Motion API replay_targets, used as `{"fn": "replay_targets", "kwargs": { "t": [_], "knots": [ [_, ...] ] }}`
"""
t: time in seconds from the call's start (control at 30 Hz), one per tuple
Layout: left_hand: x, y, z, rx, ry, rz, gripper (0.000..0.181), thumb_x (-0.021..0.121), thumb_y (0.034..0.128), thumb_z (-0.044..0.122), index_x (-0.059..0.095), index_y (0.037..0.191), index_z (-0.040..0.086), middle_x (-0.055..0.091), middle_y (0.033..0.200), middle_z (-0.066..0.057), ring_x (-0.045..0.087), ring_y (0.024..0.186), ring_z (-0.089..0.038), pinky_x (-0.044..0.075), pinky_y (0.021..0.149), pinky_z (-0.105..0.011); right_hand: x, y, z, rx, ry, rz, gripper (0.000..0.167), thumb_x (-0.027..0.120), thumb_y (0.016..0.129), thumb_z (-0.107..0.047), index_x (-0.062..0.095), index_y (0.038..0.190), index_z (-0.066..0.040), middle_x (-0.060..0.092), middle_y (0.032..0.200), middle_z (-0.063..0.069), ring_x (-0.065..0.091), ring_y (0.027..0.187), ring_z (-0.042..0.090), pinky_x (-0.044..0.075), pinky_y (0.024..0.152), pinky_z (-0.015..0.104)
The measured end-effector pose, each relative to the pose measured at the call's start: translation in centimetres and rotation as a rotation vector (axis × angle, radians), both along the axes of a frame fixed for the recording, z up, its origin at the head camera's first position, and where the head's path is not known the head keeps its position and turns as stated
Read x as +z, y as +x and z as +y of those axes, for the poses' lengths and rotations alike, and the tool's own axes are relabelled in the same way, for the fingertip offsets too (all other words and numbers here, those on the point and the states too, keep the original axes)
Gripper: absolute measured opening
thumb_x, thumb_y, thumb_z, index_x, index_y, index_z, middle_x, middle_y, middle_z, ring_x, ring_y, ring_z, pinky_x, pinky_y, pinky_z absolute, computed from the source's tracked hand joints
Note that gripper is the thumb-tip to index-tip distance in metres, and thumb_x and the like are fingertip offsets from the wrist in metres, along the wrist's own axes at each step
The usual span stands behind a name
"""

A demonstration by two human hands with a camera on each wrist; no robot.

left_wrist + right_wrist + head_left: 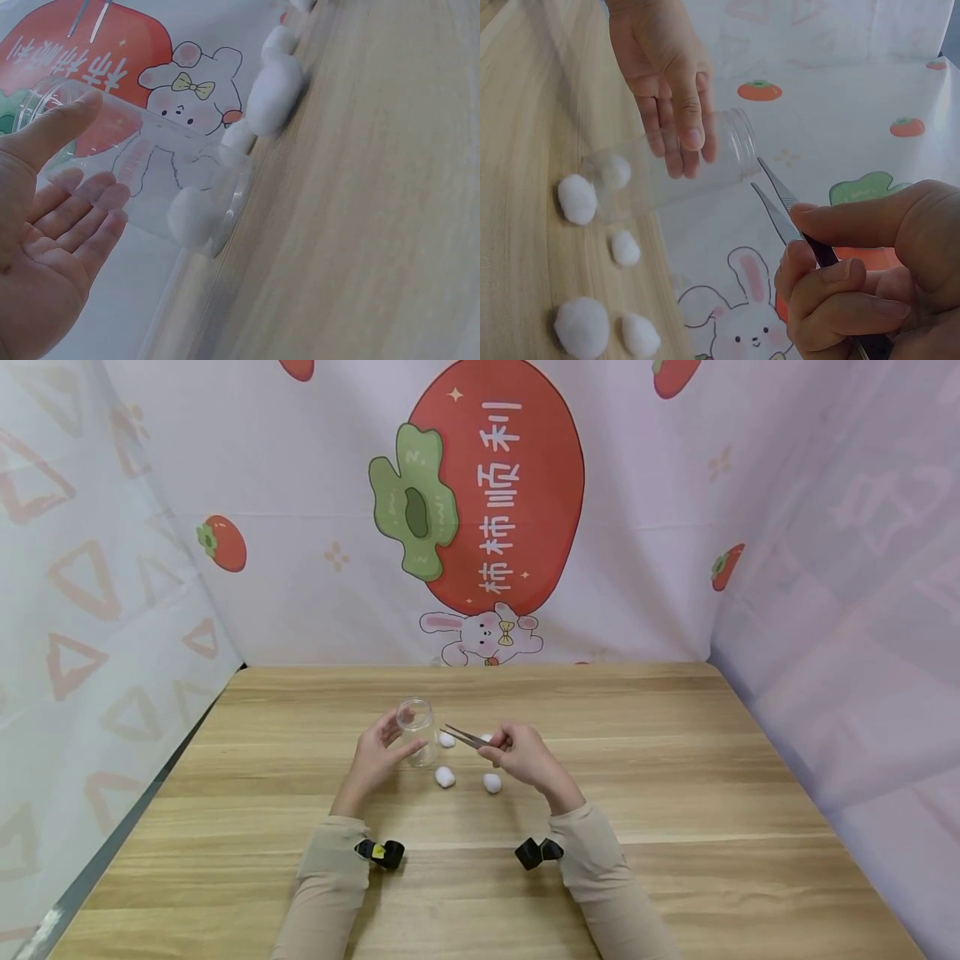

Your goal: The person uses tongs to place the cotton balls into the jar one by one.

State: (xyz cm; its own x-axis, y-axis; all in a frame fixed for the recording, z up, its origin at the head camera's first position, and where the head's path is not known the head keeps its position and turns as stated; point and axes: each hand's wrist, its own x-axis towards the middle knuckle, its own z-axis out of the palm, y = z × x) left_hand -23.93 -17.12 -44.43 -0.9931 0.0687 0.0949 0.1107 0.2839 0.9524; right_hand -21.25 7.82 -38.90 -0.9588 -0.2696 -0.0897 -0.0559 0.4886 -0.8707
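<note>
A clear, lidless jar (pixel 417 745) stands upright on the table, and my left hand (pixel 378 756) holds its side with thumb and fingers around it. Through the jar wall a white cotton ball (pixel 615 172) shows at the bottom. My right hand (pixel 525 756) pinches metal tweezers (pixel 467 737). Their tips point toward the jar mouth, slightly apart, with nothing between them. Several cotton balls lie on the table right of the jar: a near one (pixel 445 777), another (pixel 491 783), one beside the jar (pixel 447 739), and one partly hidden behind the tweezers and right hand.
The wooden table (pixel 645 810) reaches back to a printed cloth (pixel 637 527) with persimmons and a rabbit. Cloth also hangs along the left and right sides. A small black camera is strapped to each wrist.
</note>
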Motion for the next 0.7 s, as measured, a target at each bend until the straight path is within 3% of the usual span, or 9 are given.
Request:
{"fn": "replay_targets", "kwargs": {
  "t": [0.2, 0.37, 0.57, 0.7],
  "knots": [
    [-0.1, -0.1, 0.1, 0.001, -0.013, 0.004, 0.069, 0.077, 0.0809, 0.013, 0.044, 0.140, 0.001, 0.053, 0.141, -0.020, 0.049, 0.135, -0.034, 0.040, 0.119, -0.041, -0.1, 0.1, 0.1, 0.003, -0.009, 0.007, 0.015, 0.067, 0.089, -0.008, 0.057, 0.083, 0.001, 0.061, 0.071, 0.006, 0.057, 0.065, 0.017, 0.038, 0.050, 0.016],
    [-0.1, -0.2, 0.1, -0.004, -0.011, 0.010, 0.067, 0.077, 0.0811, 0.011, 0.045, 0.139, -0.001, 0.054, 0.140, -0.021, 0.050, 0.134, -0.033, 0.040, 0.118, -0.039, 0.0, 0.2, 0.1, 0.003, -0.012, 0.012, 0.016, 0.067, 0.088, -0.007, 0.056, 0.080, 0.000, 0.057, 0.068, 0.002, 0.051, 0.060, 0.010, 0.035, 0.048, 0.016],
    [2.3, 1.1, 0.7, -0.011, -0.028, -0.003, 0.064, 0.073, 0.0833, 0.004, 0.043, 0.139, -0.007, 0.052, 0.140, -0.027, 0.048, 0.134, -0.037, 0.039, 0.118, -0.042, -0.3, 0.1, 0.2, 0.030, 0.009, -0.007, 0.015, 0.066, 0.088, -0.006, 0.056, 0.080, 0.001, 0.056, 0.068, 0.002, 0.049, 0.059, 0.008, 0.035, 0.049, 0.015],
    [2.7, 1.5, 0.7, -0.005, -0.022, -0.003, 0.063, 0.073, 0.0832, 0.005, 0.044, 0.138, -0.007, 0.052, 0.140, -0.026, 0.049, 0.134, -0.037, 0.040, 0.118, -0.041, -0.7, 0.1, 0.2, 0.063, 0.037, -0.016, 0.015, 0.067, 0.088, -0.007, 0.056, 0.079, 0.000, 0.059, 0.065, 0.002, 0.049, 0.057, 0.008, 0.035, 0.049, 0.015]
  ]
}}
